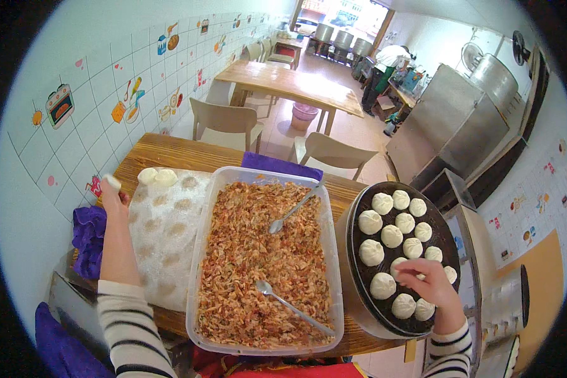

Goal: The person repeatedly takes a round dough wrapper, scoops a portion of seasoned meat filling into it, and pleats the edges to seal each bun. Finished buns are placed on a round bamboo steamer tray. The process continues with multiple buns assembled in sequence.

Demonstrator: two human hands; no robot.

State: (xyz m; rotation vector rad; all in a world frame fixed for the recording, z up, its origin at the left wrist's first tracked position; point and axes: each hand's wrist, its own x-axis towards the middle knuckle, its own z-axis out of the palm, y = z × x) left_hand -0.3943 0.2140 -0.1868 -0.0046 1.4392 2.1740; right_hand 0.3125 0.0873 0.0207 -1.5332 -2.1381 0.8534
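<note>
the left hand (114,200) holds white dough (111,182), the right hand (431,283) over buns (391,236) in a round pan (444,235).

The wooden worktop (154,154) is grained brown, the flat cloth (282,166) at its far edge purple, the chopped filling (246,252) red-flecked orange-brown, round dough buns (391,236) white, long sleeves (131,327) black-and-white striped.

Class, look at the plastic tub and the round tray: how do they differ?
Shape: the plastic tub is rectangular, the round tray circular.
Look: the tub is pale and translucent, the tray dark.
Contents: the tub holds loose chopped filling, the tray separate white buns.
Shared: both are uncovered.
</note>
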